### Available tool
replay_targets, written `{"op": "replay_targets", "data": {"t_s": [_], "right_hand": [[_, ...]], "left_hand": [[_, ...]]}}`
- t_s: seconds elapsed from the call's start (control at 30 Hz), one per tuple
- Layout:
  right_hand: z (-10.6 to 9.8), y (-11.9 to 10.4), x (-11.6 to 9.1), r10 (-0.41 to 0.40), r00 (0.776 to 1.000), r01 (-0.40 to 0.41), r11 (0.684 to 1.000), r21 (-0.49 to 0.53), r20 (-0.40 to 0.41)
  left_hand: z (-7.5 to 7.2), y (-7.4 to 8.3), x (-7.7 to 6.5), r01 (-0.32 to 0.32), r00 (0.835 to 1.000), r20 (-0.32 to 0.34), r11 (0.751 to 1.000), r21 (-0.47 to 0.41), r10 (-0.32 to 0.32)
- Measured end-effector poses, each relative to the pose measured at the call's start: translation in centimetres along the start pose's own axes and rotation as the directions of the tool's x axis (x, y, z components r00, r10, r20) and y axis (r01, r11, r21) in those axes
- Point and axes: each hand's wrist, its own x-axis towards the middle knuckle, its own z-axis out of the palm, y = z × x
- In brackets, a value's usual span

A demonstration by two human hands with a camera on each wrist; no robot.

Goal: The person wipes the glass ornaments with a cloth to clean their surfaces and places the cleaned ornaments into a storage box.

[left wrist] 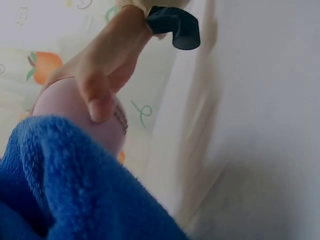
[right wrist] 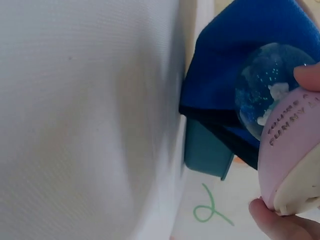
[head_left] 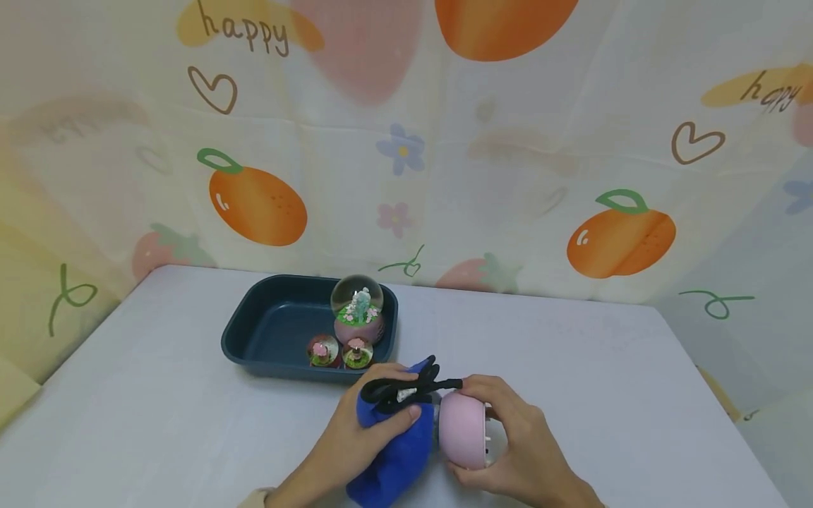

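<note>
In the head view my left hand [head_left: 362,434] grips a fuzzy blue cloth [head_left: 401,451] with a black looped strap [head_left: 384,391] bunched on top. Just right of it, my right hand [head_left: 517,434] holds a snow globe [head_left: 461,430] on its side by the pink base, thumb below and fingers above. The globe's underside faces right and its clear dome points left at the cloth. The right wrist view shows the dome [right wrist: 275,85] against the blue cloth [right wrist: 225,55], white figures and glitter inside, and lettering on the base [right wrist: 295,135].
A dark teal tray [head_left: 254,360] stands behind the hands, left of centre. In its right end are a larger snow globe [head_left: 358,317] with a pink base and two small globes, one left [head_left: 322,351] and one right [head_left: 358,354]. A printed curtain hangs behind the white table [head_left: 540,346].
</note>
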Motion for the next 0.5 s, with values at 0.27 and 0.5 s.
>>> {"op": "replay_targets", "data": {"t_s": [0.27, 0.5], "right_hand": [[0.25, 0.12, 0.1, -0.168, 0.985, 0.168, 0.985, 0.027, 0.028], [0.08, 0.22, 0.07, -0.209, 0.978, 0.209, 0.978, 0.017, 0.003]], "left_hand": [[-0.92, 0.67, 0.35, 0.143, 0.97, 0.199, 0.99, -0.01, -0.138], [-0.96, 0.81, 0.21, 0.061, 0.984, 0.17, 0.998, 0.007, -0.061]]}}
